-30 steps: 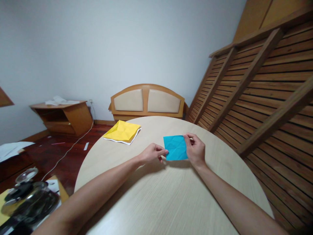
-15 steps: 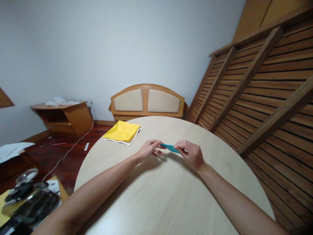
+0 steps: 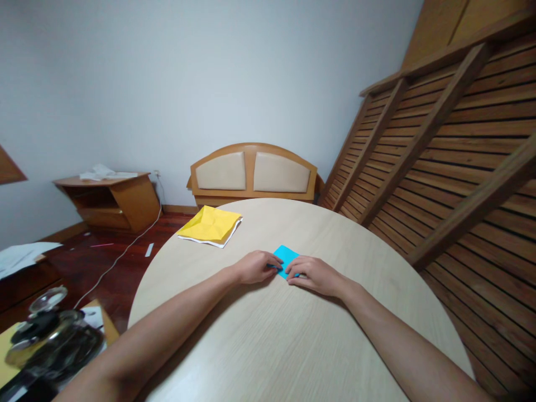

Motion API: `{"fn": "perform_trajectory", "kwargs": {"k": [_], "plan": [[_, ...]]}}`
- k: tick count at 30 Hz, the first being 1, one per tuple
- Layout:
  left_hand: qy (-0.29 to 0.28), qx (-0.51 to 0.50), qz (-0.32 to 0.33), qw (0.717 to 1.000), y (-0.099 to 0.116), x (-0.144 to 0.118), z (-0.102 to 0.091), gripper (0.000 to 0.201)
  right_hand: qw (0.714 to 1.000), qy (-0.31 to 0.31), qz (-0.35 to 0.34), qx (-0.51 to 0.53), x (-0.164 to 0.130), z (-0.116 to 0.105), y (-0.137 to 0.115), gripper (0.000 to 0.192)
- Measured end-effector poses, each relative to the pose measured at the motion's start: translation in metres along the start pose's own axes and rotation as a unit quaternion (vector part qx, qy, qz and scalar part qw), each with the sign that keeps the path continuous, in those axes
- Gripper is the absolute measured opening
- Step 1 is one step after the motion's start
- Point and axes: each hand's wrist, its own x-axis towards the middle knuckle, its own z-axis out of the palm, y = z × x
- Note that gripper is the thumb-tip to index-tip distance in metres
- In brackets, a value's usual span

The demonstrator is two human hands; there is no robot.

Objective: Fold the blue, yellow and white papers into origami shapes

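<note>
In the head view, the blue paper (image 3: 285, 257) lay flat on the round pale counter (image 3: 293, 346), near its middle and toward the far side. The left hand (image 3: 254, 267) rested palm down on the counter, its fingertips pressed onto the paper's left edge. The right hand (image 3: 315, 274) lay flat too, fingers close together, covering the paper's near right part. Only a small corner of blue showed between the two hands. A yellow paper (image 3: 210, 224) sat on a white sheet at the counter's far left edge, well apart from the hands. Beyond the counter stood a wooden headboard (image 3: 252, 174) against the wall.
</note>
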Motion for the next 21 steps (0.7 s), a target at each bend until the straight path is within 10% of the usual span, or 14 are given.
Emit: {"fn": "perform_trajectory", "kwargs": {"k": [21], "plan": [[-0.049, 0.013, 0.050, 0.997, -0.017, 0.000, -0.009, 0.028, 0.995, -0.030, 0.034, 0.089, -0.002, -0.009, -0.005, 0.017]]}}
